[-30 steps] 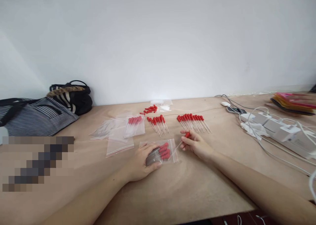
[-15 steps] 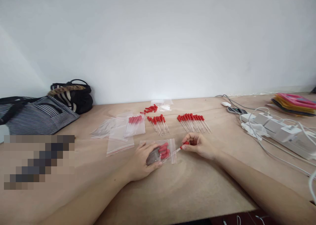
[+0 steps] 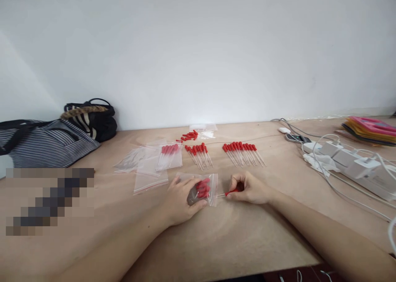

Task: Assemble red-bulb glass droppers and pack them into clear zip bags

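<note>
My left hand (image 3: pixel 182 201) holds a clear zip bag (image 3: pixel 213 193) against the table, thumb at its near edge and fingers over its far side. Several droppers with red rubber bulbs (image 3: pixel 203 188) lie in the bag, their stems partly hidden. Just right of the bag's mouth, my right hand (image 3: pixel 252 189) pinches one dropper (image 3: pixel 228 193) by its red bulb. Its thin clear stem points left, with the tip at the bag's opening; whether the tip is inside, I cannot tell.
Beyond my hands lie two groups of droppers (image 3: pixel 198 155) (image 3: pixel 241 152), a filled bag (image 3: pixel 169 156), flat bags (image 3: pixel 150 178), loose red bulbs (image 3: pixel 189 136) and clear stems (image 3: pixel 206 134). A striped bag (image 3: pixel 52 143) stands left; a power strip with chargers (image 3: pixel 355 162) and cables lies right.
My right hand has moved slightly lower, and the dropper has turned from slanting to nearly level. The bag has shifted a little left under my left hand.
</note>
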`<state>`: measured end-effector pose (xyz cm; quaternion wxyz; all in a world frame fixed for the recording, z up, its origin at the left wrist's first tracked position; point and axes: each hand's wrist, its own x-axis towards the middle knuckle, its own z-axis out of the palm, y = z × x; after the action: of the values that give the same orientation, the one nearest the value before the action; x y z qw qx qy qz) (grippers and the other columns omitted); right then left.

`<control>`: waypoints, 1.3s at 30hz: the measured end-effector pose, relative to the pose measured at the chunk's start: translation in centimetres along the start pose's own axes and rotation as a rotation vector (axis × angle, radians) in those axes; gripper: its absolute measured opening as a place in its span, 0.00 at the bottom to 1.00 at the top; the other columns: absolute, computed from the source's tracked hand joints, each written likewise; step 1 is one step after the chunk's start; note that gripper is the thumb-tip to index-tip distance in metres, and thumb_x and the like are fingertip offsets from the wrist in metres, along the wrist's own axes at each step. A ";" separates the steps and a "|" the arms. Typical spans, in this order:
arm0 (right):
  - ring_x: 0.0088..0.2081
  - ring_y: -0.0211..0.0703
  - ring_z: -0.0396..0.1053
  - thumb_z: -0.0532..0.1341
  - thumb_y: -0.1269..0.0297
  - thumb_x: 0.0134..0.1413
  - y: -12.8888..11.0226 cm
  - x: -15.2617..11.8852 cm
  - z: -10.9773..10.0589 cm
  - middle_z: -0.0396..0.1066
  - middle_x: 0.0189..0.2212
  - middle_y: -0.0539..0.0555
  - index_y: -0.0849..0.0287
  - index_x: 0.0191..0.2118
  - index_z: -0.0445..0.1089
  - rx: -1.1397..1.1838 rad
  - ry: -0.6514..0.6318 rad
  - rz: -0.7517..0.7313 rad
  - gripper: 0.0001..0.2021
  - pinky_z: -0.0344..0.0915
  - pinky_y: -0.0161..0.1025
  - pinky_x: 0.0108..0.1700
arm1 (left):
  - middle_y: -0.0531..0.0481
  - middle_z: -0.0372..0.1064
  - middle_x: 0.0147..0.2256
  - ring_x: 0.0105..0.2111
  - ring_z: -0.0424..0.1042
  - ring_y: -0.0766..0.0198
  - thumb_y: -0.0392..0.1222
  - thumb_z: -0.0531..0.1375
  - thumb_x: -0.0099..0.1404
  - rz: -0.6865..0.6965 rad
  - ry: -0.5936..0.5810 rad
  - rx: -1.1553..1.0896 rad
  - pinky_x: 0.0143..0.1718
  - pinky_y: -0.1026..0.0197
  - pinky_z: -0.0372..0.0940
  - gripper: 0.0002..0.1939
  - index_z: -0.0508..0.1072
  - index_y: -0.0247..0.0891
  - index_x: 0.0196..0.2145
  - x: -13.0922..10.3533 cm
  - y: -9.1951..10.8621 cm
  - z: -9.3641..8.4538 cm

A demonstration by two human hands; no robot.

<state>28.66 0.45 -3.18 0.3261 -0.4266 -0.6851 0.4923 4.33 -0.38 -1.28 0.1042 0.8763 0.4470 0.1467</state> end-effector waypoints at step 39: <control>0.20 0.30 0.56 0.65 0.58 0.38 0.1 2.3 3.1 0.66 0.20 0.47 0.61 0.27 0.69 0.013 -0.032 -0.048 0.12 0.53 0.30 0.23 | 0.41 0.60 0.53 0.54 0.58 0.52 0.52 0.57 0.55 -0.060 0.053 -0.067 0.54 0.49 0.55 0.28 0.63 0.36 0.51 0.1 -2.0 0.5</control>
<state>25.07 1.35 -4.19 0.3296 -0.3998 -0.6972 0.4955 3.02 0.83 -2.39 0.1260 0.8542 0.4707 0.1814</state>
